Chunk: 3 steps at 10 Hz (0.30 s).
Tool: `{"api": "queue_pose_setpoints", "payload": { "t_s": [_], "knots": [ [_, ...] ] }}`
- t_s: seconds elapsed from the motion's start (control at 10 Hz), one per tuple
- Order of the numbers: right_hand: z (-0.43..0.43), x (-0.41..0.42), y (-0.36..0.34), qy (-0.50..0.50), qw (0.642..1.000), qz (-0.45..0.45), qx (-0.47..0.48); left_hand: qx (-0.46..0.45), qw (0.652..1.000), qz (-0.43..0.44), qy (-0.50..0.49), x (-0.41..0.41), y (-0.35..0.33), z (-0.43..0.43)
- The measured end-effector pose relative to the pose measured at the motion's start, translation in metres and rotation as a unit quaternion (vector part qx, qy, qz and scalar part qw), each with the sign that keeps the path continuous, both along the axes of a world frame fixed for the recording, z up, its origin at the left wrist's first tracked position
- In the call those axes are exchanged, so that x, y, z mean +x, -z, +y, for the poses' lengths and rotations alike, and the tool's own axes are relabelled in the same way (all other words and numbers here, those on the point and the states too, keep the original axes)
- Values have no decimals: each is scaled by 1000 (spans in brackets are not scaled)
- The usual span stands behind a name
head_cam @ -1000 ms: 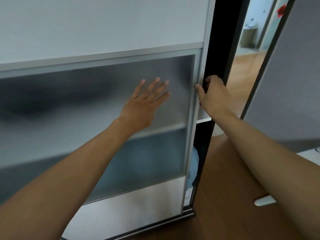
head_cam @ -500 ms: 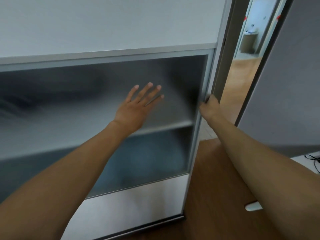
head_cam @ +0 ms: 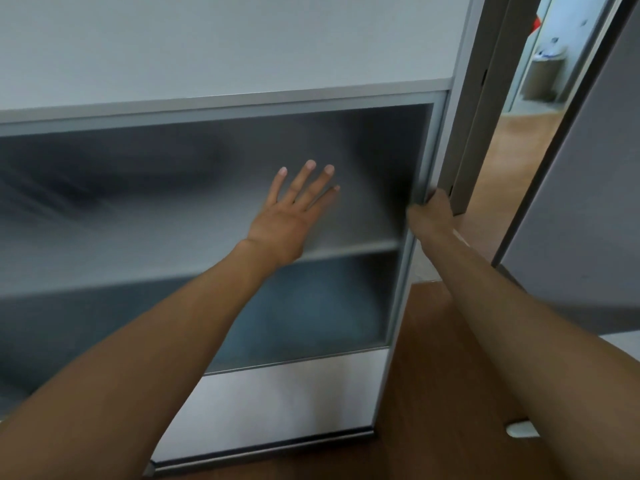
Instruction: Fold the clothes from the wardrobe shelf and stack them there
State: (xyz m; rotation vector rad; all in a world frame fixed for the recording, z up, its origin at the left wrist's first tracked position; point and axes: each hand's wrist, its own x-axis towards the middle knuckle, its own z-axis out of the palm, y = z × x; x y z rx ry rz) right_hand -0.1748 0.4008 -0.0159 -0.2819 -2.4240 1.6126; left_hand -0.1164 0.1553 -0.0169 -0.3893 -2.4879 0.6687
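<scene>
The left hand (head_cam: 291,220) is lying flat and released against the frosted panel of the sliding wardrobe door (head_cam: 173,209), fingers spread. The right hand (head_cam: 433,216) is grasping that door's right edge. Behind the door a shelf (head_cam: 346,249) is showing through, and under it a bluish mass (head_cam: 311,313), too hazy to tell as clothes.

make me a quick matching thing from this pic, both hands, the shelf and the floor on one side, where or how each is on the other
1 left hand
2 right hand
3 shelf
4 floor

a brown wood
b grips the edge of the sliding door
c flat on the frosted panel
d blurred behind the panel

Pairs: 1-c, 2-b, 3-d, 4-a
</scene>
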Motion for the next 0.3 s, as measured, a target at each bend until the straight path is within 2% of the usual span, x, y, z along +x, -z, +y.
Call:
{"api": "queue_pose_setpoints", "payload": {
  "t_s": [0.1, 0.2, 0.3],
  "knots": [
    [-19, 18, -1, 19, 993, 48, -102, 32, 999, -28, -4, 9, -4, 6],
    [-35, 39, -1, 21, 985, 85, -148, 70, 996, -45, 15, 24, -15, 7],
    [-49, 56, -1, -13, 981, 125, -150, 160, 985, -48, 33, 41, -22, -5]
  ]
}}
